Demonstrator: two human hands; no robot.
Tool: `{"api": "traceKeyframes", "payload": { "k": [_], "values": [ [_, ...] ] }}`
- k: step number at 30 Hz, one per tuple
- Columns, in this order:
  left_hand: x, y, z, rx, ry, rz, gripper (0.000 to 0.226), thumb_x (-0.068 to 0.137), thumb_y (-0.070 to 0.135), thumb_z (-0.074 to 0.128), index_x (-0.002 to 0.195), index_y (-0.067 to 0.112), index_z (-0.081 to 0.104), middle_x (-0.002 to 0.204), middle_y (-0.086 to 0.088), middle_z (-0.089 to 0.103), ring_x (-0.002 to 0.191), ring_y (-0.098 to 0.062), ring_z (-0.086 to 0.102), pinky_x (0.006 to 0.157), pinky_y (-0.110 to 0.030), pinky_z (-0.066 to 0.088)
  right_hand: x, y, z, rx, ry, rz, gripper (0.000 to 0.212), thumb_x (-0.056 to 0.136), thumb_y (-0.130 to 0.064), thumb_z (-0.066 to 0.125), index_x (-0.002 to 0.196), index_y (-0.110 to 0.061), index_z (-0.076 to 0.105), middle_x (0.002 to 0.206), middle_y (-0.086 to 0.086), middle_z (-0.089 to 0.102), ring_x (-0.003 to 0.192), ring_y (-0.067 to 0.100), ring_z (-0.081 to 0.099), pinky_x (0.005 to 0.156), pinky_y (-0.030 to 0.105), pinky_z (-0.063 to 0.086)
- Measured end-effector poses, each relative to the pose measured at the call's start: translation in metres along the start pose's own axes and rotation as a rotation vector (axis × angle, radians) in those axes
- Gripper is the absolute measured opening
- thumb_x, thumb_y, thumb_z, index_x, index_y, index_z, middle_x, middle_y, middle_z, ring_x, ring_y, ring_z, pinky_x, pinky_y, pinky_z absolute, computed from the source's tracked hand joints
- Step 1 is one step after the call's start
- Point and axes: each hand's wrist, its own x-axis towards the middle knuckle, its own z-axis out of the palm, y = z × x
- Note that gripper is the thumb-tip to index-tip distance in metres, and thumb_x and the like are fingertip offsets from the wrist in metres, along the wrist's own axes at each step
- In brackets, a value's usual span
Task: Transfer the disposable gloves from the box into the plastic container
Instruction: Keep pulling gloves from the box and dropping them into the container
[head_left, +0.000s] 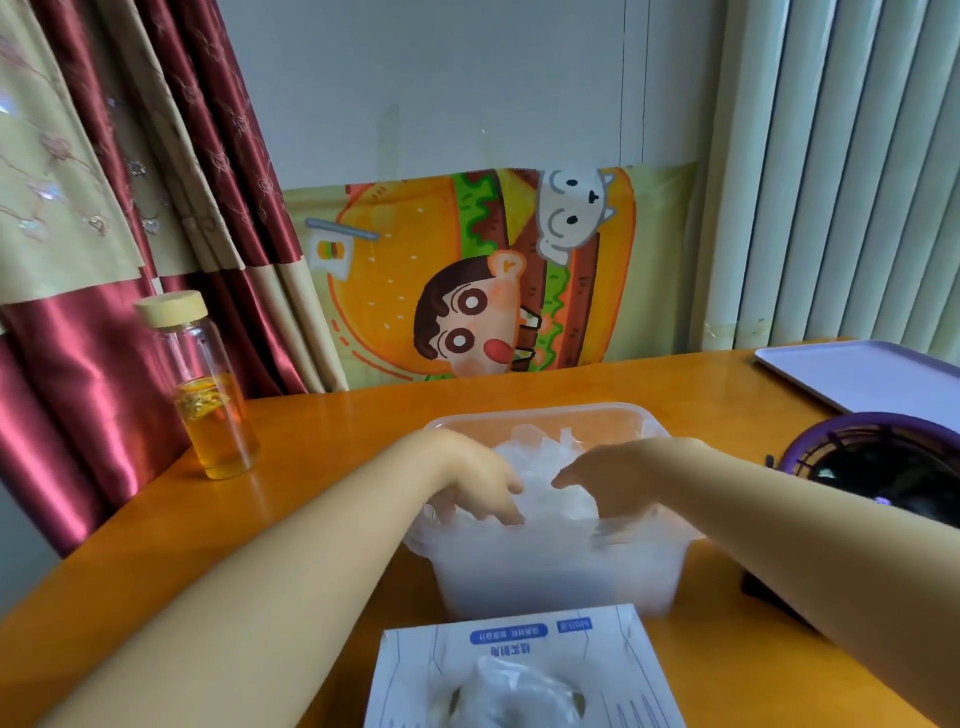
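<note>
A clear plastic container (540, 411) stands mid-table, heaped with crumpled translucent disposable gloves (551, 457). Both my hands reach down into it. My left hand (480, 486) has its fingers spread and pointing down, the tips touching the glove pile near the front wall. My right hand (610, 475) sits just to the right, thumb pointing left, its fingers sunk into the gloves and hidden behind the cloudy wall. The white and blue glove box (524, 652) lies at the near edge, with a tuft of gloves (514, 693) sticking out of its opening.
A glass bottle (213, 410) of amber liquid with a pale lid stands at the table's left corner. A lilac tray (872, 379) lies at the far right, and a purple-rimmed black round object (883, 462) sits close beside the container. Curtains and a cartoon cloth back the table.
</note>
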Motion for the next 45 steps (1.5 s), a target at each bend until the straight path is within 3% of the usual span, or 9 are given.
{"api": "traceKeyframes", "payload": {
  "k": [2, 5, 10, 13, 18, 24, 29, 37, 45],
  "values": [
    [-0.022, -0.002, -0.008, -0.068, 0.068, 0.032, 0.055, 0.100, 0.028, 0.046, 0.151, 0.021, 0.027, 0.151, 0.001, 0.038, 0.134, -0.021, 0.043, 0.104, -0.036, 0.045, -0.017, 0.002, -0.010, 0.052, 0.033, -0.009, 0.068, 0.086, -0.032, 0.066, 0.145, -0.022, 0.034, 0.148, 0.000, 0.036, 0.110, 0.021, 0.055, 0.088, 0.029, 0.052],
    [-0.058, -0.006, -0.013, -0.044, 0.242, 0.114, 0.045, 0.101, 0.023, 0.045, 0.145, 0.022, 0.040, 0.145, 0.007, 0.045, 0.127, -0.012, 0.048, 0.102, -0.027, 0.043, -0.045, 0.000, -0.023, 0.057, 0.240, -0.057, 0.054, 0.086, -0.033, 0.066, 0.136, -0.020, 0.050, 0.136, -0.001, 0.053, 0.115, 0.018, 0.055, 0.100, 0.028, 0.043],
    [-0.114, -0.006, 0.025, -0.243, 0.630, 0.309, 0.028, 0.095, 0.023, 0.056, 0.122, 0.032, 0.059, 0.112, 0.019, 0.062, 0.094, 0.006, 0.056, 0.076, -0.009, 0.044, -0.104, -0.031, -0.017, 0.255, 0.638, -0.229, 0.019, 0.087, -0.031, 0.066, 0.104, -0.026, 0.069, 0.089, -0.018, 0.062, 0.071, -0.003, 0.056, 0.065, 0.008, 0.045],
    [-0.131, -0.004, 0.070, -0.366, 0.582, 0.365, 0.023, 0.090, 0.030, 0.064, 0.111, 0.039, 0.060, 0.101, 0.025, 0.061, 0.089, 0.011, 0.058, 0.074, -0.009, 0.047, -0.123, -0.052, 0.016, 0.350, 0.518, -0.320, 0.022, 0.084, -0.035, 0.068, 0.105, -0.029, 0.067, 0.092, -0.018, 0.064, 0.082, 0.002, 0.062, 0.075, 0.018, 0.052],
    [-0.112, -0.005, 0.131, -0.376, 0.599, 0.268, 0.053, 0.085, 0.040, 0.068, 0.133, 0.036, 0.047, 0.123, 0.022, 0.050, 0.109, 0.004, 0.049, 0.093, -0.017, 0.042, -0.106, -0.071, 0.076, 0.576, 0.419, -0.209, 0.049, 0.081, -0.042, 0.069, 0.126, -0.028, 0.053, 0.118, -0.012, 0.058, 0.100, 0.007, 0.057, 0.084, 0.018, 0.047],
    [-0.086, -0.004, 0.175, -0.594, 0.856, 0.220, 0.006, 0.093, 0.030, 0.059, 0.098, 0.028, 0.061, 0.083, 0.014, 0.060, 0.072, -0.001, 0.056, 0.058, -0.008, 0.039, -0.088, -0.072, 0.110, 0.825, 0.586, -0.177, 0.017, 0.088, -0.033, 0.062, 0.086, -0.021, 0.073, 0.083, -0.009, 0.070, 0.075, 0.010, 0.062, 0.063, 0.017, 0.047],
    [-0.086, -0.010, 0.179, -0.721, 1.023, 0.293, 0.011, 0.097, 0.023, 0.052, 0.094, 0.025, 0.063, 0.085, 0.018, 0.062, 0.080, 0.009, 0.056, 0.066, -0.003, 0.042, -0.091, -0.074, 0.113, 1.092, 0.608, -0.184, 0.027, 0.092, -0.039, 0.055, 0.076, -0.022, 0.070, 0.066, -0.011, 0.068, 0.057, -0.001, 0.060, 0.050, 0.008, 0.042],
    [-0.088, -0.022, 0.175, -1.012, 1.016, 0.423, 0.011, 0.095, 0.016, 0.055, 0.102, 0.019, 0.062, 0.100, -0.001, 0.068, 0.094, -0.012, 0.065, 0.081, -0.024, 0.053, -0.088, -0.079, 0.107, 0.871, 0.497, -0.146, 0.002, 0.086, -0.039, 0.064, 0.086, -0.037, 0.064, 0.077, -0.028, 0.060, 0.066, -0.002, 0.062, 0.050, 0.003, 0.041],
    [-0.091, -0.031, 0.172, -1.389, 0.840, 0.497, 0.010, 0.093, 0.022, 0.058, 0.085, 0.018, 0.062, 0.081, 0.005, 0.071, 0.083, -0.012, 0.068, 0.077, -0.032, 0.054, -0.082, -0.080, 0.108, 0.841, 0.579, -0.071, 0.036, 0.096, -0.032, 0.051, 0.079, -0.006, 0.069, 0.072, 0.007, 0.069, 0.060, 0.017, 0.060, 0.048, 0.010, 0.039]
  ]
}}
